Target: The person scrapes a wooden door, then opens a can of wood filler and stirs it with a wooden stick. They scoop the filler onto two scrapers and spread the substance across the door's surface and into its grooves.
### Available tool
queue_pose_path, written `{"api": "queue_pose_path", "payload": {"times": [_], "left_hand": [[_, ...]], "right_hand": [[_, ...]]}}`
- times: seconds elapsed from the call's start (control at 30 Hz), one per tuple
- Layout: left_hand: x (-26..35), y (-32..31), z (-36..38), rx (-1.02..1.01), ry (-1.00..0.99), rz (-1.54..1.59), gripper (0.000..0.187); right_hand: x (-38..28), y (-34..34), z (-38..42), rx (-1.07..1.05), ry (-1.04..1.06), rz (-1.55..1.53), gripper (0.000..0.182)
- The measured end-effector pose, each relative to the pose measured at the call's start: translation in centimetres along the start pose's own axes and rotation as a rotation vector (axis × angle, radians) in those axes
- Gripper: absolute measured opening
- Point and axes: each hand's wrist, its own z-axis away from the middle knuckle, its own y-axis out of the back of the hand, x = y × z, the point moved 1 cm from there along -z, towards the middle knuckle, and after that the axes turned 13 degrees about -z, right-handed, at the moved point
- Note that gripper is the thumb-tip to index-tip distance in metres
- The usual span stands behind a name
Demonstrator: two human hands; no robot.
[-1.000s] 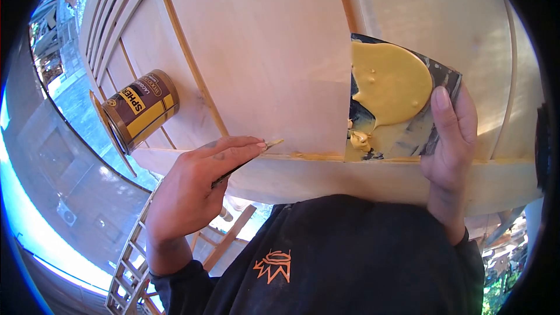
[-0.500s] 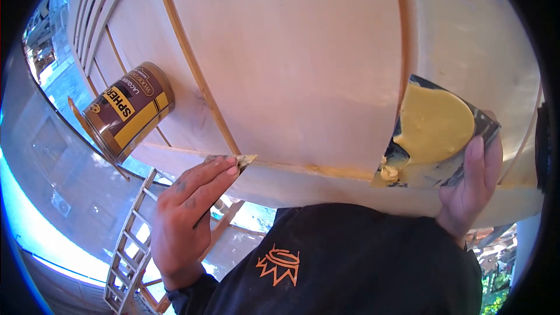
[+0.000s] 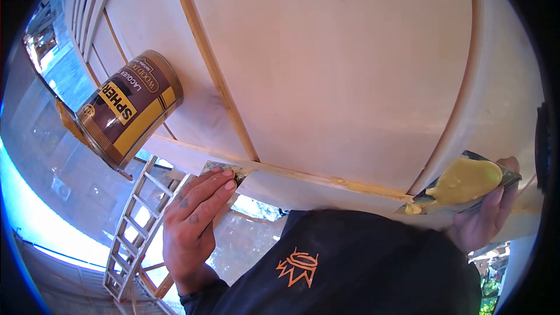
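My left hand (image 3: 195, 221) is closed on a thin, filler-smeared putty scraper (image 3: 211, 167), its fingers pressed flat over the blade. The scraper is at a wooden edge strip (image 3: 309, 177) along the near side of the pale panel; whether it touches cannot be told. My right hand (image 3: 484, 221) grips a dark flat plate (image 3: 511, 179) from its outer end. A thick mound of yellow filler (image 3: 469, 179) covers the plate, with a small lump at its left corner. That corner is close to the right end of the edge strip.
A brown and yellow can (image 3: 131, 105) of lacquer product stands on the pale panel (image 3: 338, 70) to the left, its rim coated with filler. Wooden strips (image 3: 213, 64) cross the panel. Below left is a ladder (image 3: 135, 221).
The plate in my right hand has dropped lower and to the right, now more edge-on. My left hand has shifted slightly right and down with the scraper. The view has shifted too.
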Motion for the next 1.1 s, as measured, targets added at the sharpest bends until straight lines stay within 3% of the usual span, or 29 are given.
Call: {"api": "queue_pose_path", "payload": {"times": [0.27,0.47,0.53,0.6,0.7,0.73,0.83,1.1], "left_hand": [[-1.1,0.8,1.3,0.259,0.108,-0.053,0.024],[-1.5,0.9,2.5,0.427,0.138,-0.019,0.030],[-1.0,0.3,2.6,0.496,0.129,0.048,0.027],[0.5,-1.3,2.1,0.561,0.100,0.193,0.017],[2.3,-4.1,0.9,0.576,-0.215,0.421,0.015],[3.3,-3.7,0.6,0.444,-0.218,0.445,0.022],[5.1,-3.9,-0.6,0.421,-0.466,0.300,0.039],[8.7,-5.0,0.1,0.758,-0.704,0.218,0.051]], "right_hand": [[-0.6,0.4,-0.3,-0.074,-0.010,0.071,0.033],[-0.6,-0.1,-0.4,-0.089,0.009,0.008,0.033],[-0.4,-0.2,-0.3,0.007,-0.053,0.090,0.035],[-0.2,-0.8,-0.1,0.092,-0.089,-0.044,0.037],[0.1,-2.8,-0.1,0.122,-0.236,-0.402,0.038],[0.1,-3.1,-0.4,0.053,-0.258,-0.450,0.036],[-0.3,-4.0,-0.1,-0.060,-0.286,-0.570,0.033],[-2.4,-5.4,1.1,-0.133,-0.314,-0.755,0.032]]}}
